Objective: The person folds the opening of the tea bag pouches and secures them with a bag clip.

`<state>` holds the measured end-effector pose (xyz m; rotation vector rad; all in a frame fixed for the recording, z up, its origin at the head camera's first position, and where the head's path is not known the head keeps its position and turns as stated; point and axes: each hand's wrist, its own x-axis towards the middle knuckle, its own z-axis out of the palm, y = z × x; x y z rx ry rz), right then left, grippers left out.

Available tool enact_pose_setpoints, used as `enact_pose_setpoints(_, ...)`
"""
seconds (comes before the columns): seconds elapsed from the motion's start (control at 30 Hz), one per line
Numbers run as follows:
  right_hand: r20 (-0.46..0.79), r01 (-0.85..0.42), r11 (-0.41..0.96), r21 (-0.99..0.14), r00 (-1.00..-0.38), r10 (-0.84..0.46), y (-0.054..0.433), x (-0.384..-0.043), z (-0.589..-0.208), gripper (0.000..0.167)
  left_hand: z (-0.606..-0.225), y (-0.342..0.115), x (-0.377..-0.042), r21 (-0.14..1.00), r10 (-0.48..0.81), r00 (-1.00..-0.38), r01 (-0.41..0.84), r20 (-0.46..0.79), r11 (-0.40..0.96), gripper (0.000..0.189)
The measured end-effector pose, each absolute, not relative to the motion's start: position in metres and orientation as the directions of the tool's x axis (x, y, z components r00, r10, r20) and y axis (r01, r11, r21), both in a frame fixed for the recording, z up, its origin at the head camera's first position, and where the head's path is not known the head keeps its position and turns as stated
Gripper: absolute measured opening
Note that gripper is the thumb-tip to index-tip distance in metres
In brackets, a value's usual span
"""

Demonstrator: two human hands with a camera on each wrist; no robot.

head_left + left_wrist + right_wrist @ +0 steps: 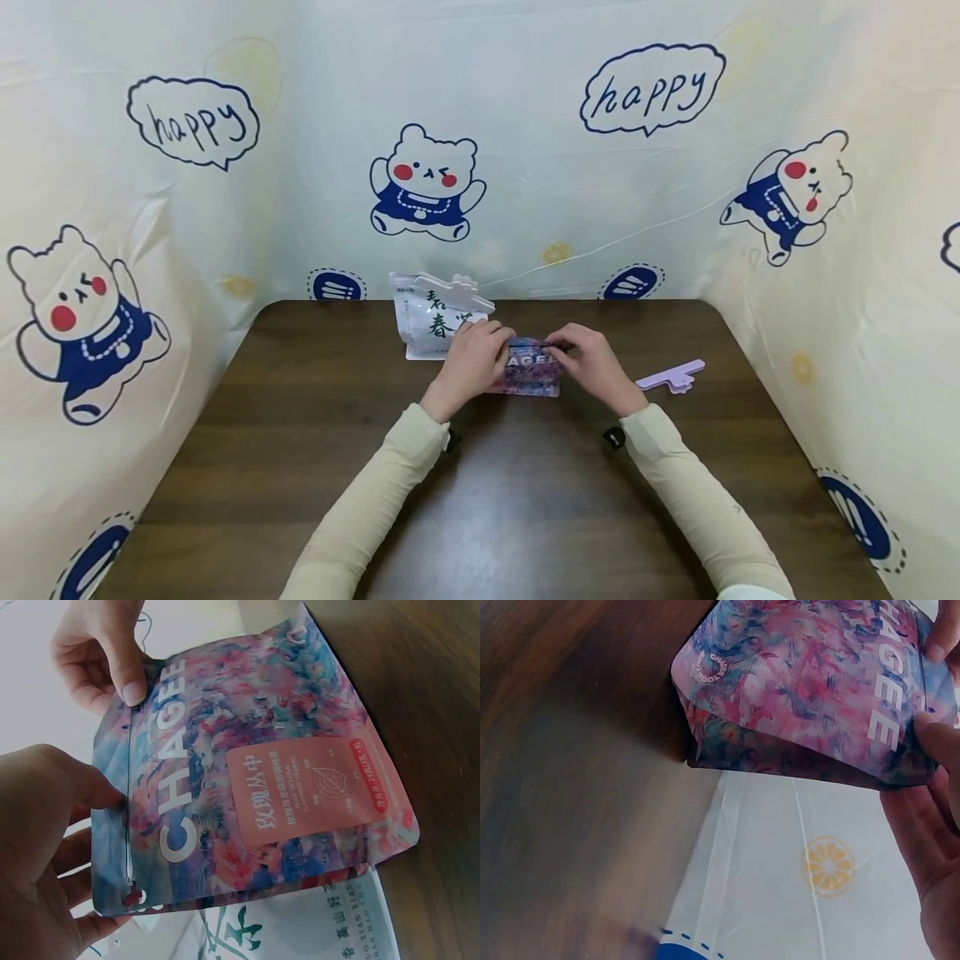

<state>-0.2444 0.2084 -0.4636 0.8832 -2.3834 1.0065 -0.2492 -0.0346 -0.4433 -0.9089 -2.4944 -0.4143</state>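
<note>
A colourful tea pouch [534, 377] printed CHAGEE, mostly pink and blue, stands on the table between both hands. My left hand [476, 358] pinches its top edge on the left, thumb on the front and fingers behind. At the other end of that edge, my right hand [594, 362] pinches the top corner in the same way. The left wrist view shows the pouch front [247, 765] with its pink label, both thumbs lying along the seal line. In the right wrist view the pouch's side [757, 750] bulges open at the bottom fold.
Behind the left hand stands a white pouch [420, 321] with green characters, a white clip [457, 292] across its top. A lilac bag clip [671, 377] lies on the table [480, 517] to the right of the right hand. A printed curtain [525, 183] surrounds the table's back and sides.
</note>
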Motion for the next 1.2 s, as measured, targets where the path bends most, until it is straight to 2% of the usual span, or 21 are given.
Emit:
enact_pose_setpoints(0.37, 0.588, -0.719, 0.472, -0.510, -0.692, -0.419, 0.208, -0.251, -0.465, 0.018, -0.445, -0.011, -0.253, 0.180, 0.569, -0.654, 0.721, 0.499, 0.669, 0.017)
enact_pose_setpoints(0.67, 0.546, -0.722, 0.447, -0.528, -0.692, -0.473, 0.212, -0.250, -0.460, 0.019, -0.451, -0.001, -0.257, 0.130, 0.528, -0.619, 0.711, 0.581, 0.691, 0.017)
enact_pose_setpoints(0.9, 0.465, -0.695, 0.469, -0.545, -0.716, -0.520, 0.215, -0.246, -0.453, 0.024, -0.454, 0.001, -0.254, 0.147, 0.516, -0.642, 0.695, 0.567, 0.704, 0.018)
enact_pose_setpoints(1.2, 0.500, -0.697, 0.453, -0.556, -0.716, -0.487, 0.215, -0.249, -0.455, 0.022, -0.456, 0.003, -0.254, 0.090, 0.537, -0.636, 0.687, 0.555, 0.721, 0.015)
